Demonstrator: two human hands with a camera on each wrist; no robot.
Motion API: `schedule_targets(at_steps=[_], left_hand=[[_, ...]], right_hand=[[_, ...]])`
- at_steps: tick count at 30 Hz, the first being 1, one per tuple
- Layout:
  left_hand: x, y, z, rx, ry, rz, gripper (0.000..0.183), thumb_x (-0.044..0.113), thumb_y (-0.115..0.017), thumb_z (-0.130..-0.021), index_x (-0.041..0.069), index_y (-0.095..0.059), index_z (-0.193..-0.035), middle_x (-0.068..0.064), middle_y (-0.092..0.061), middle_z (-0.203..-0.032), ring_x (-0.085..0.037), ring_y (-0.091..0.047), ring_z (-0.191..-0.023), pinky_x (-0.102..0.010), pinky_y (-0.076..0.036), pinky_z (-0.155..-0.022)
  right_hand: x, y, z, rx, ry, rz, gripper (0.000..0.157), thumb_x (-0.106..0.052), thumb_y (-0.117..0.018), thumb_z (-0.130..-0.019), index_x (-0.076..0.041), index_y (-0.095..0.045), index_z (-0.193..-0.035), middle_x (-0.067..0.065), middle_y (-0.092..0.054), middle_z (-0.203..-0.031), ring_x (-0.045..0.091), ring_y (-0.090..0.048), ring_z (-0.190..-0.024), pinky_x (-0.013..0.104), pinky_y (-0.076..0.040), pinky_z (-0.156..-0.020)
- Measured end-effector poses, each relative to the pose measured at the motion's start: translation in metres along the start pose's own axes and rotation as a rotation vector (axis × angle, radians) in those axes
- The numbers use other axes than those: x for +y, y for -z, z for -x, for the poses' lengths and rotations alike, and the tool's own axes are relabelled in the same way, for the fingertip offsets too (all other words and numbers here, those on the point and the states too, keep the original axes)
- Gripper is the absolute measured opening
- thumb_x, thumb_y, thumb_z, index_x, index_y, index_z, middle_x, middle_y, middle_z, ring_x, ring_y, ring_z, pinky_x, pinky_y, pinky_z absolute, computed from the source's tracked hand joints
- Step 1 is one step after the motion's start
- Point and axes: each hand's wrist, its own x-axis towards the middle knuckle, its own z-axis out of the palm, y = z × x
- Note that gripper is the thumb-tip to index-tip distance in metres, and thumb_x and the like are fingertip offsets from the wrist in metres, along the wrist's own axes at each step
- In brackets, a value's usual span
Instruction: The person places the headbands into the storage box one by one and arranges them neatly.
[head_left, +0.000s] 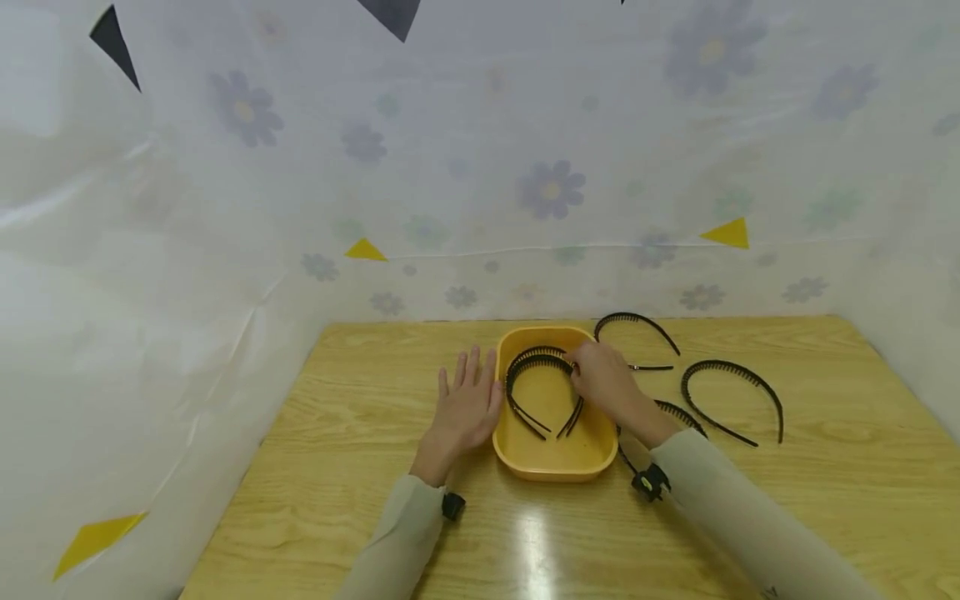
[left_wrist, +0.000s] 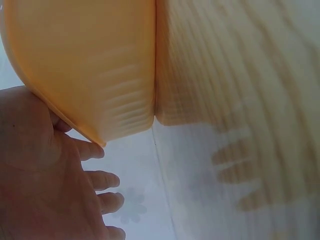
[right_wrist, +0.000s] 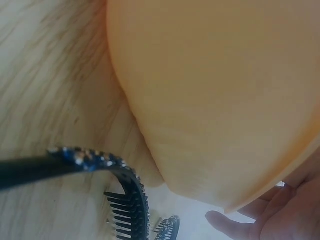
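A yellow plastic bin [head_left: 555, 477] stands on the table with black toothed headbands [head_left: 542, 360] lying overlapped inside it. My left hand [head_left: 467, 404] rests along the bin's left rim, fingers straight and spread; the left wrist view shows that hand [left_wrist: 55, 175] against the bin's edge. Over the right rim reaches my right hand [head_left: 606, 382], its curled fingers pinching a headband's right side inside the bin. From the right wrist, the hand [right_wrist: 292, 215] is partly hidden behind the bin wall [right_wrist: 215, 100].
Right of the bin lie more black headbands: one at the back [head_left: 637, 317], one farther right [head_left: 731, 364], and one partly under the right forearm [head_left: 681, 410]. A studded headband [right_wrist: 132, 190] shows close by in the right wrist view. A flowered sheet [head_left: 480, 208] hangs behind the wooden table [head_left: 337, 533].
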Motion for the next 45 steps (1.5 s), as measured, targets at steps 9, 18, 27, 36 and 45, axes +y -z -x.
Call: schedule_targets(at_steps=[9,18,27,36,45], left_hand=[[0.0014,-0.0013,0.0003,-0.001,0.009,0.009,0.059,0.039,-0.021,-0.113,0.017,-0.011,-0.167,-0.011,-0.002,-0.172,-0.031,0.002,-0.157,-0.063,0.000,-0.121],[0.0023,-0.0021,-0.0005,0.007,0.004,0.013,0.059,0.039,-0.021,-0.113,0.016,-0.013,-0.167,-0.012,-0.003,-0.172,-0.032,0.000,-0.157,-0.063,-0.001,-0.121],[0.0059,-0.0003,-0.0005,-0.007,0.004,0.027,0.060,0.041,-0.019,-0.113,0.017,-0.012,-0.167,-0.011,-0.001,-0.172,-0.031,0.002,-0.157,-0.063,0.001,-0.121],[0.0045,-0.0007,0.0011,0.006,0.007,0.020,0.059,0.038,-0.022,-0.113,0.018,-0.012,-0.167,-0.012,-0.004,-0.172,-0.033,0.000,-0.157,-0.063,0.000,-0.121],[0.0040,-0.0029,0.0018,0.012,-0.001,0.027,0.058,0.036,-0.022,-0.113,0.015,-0.014,-0.167,-0.014,-0.004,-0.172,-0.035,-0.002,-0.157,-0.064,-0.001,-0.121]], right_hand=[[0.0031,-0.0053,-0.0014,-0.013,-0.008,0.042,0.030,0.012,-0.058,-0.089,0.005,-0.078,-0.111,0.020,-0.076,-0.101,0.007,-0.020,-0.046,0.022,-0.020,-0.044],[0.0016,-0.0040,0.0019,0.002,-0.008,0.069,0.021,0.009,-0.060,-0.093,0.008,-0.077,-0.106,0.018,-0.069,-0.087,0.012,-0.036,-0.050,0.023,-0.029,-0.046],[0.0029,-0.0009,0.0058,0.019,-0.001,0.061,0.026,0.011,-0.063,-0.089,0.006,-0.077,-0.110,0.022,-0.073,-0.098,0.021,-0.053,-0.066,0.031,-0.040,-0.058],[0.0007,-0.0007,0.0037,-0.018,0.035,0.130,0.027,0.010,-0.063,-0.089,0.006,-0.077,-0.112,0.022,-0.071,-0.094,0.016,-0.046,-0.059,0.025,-0.033,-0.050],[0.0008,-0.0040,0.0051,-0.038,0.038,0.172,0.018,0.005,-0.067,-0.094,0.006,-0.078,-0.109,0.014,-0.067,-0.084,0.018,-0.053,-0.062,0.028,-0.045,-0.053]])
